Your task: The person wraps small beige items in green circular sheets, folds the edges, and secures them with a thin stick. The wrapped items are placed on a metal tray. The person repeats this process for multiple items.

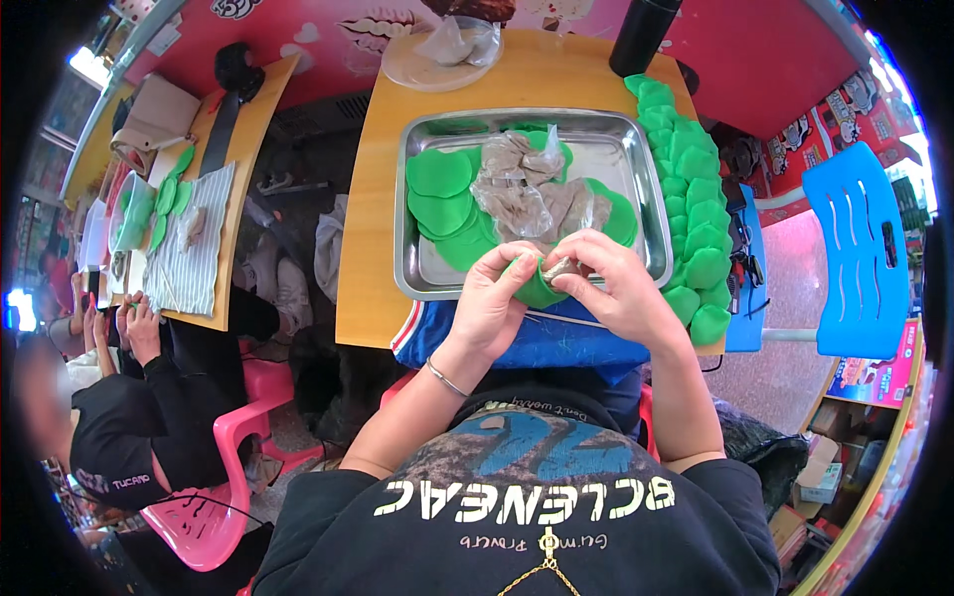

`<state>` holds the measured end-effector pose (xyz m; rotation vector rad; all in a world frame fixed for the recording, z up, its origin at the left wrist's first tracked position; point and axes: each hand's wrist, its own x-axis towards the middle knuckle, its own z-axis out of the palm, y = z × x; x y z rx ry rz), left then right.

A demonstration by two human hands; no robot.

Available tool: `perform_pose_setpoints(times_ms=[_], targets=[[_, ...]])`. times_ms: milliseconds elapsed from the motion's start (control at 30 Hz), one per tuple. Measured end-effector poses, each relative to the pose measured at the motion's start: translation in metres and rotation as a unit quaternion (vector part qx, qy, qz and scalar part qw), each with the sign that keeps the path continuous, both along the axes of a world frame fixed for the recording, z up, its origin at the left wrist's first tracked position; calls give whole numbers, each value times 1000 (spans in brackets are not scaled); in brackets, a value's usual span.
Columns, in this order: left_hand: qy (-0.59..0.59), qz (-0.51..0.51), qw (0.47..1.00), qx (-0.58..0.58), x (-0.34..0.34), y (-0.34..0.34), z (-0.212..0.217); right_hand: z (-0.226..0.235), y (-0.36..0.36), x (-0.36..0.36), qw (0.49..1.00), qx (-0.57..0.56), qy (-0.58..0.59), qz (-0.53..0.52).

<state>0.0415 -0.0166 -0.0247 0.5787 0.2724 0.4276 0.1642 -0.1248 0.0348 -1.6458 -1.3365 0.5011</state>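
My left hand (484,303) pinches a green round petal-like piece (538,291) over the near edge of a metal tray (611,149). My right hand (624,290) closes its thumb and fingers at the same piece, on a small grey-brown bit (561,268). Exactly what that bit is cannot be made out. In the tray lie flat green discs (439,175), overlapping on the left side. On them rest crumpled clear plastic bags (517,204) with grey-brown stuff inside, just beyond my fingers.
Overlapping green petal-like pieces (701,223) line the table's right edge. A black cylinder (644,35) and a round lid with a bag (437,62) stand at the back. A blue chair (855,253) is at right. Leftward, another person (129,417) works at a second table (253,149).
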Motion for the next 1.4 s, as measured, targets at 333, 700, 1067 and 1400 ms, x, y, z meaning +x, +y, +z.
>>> perform_pose_setpoints(times_ms=[333, 700, 1067, 1400], targets=[[21, -34, 999, -24, 1, -6, 20, 1, 0, -5, 963, 37, 249, -101], [7, -186, 978, -90, -3, 15, 9, 15, -1, 10, 999, 37, 23, 29], [20, 75, 929, 362, -4, 2, 14, 19, -4, -1, 992, -51, -96, -62], [-35, 33, 992, 112, 2, -4, 17, 15, -5, -6, 997, -34, -39, -59]])
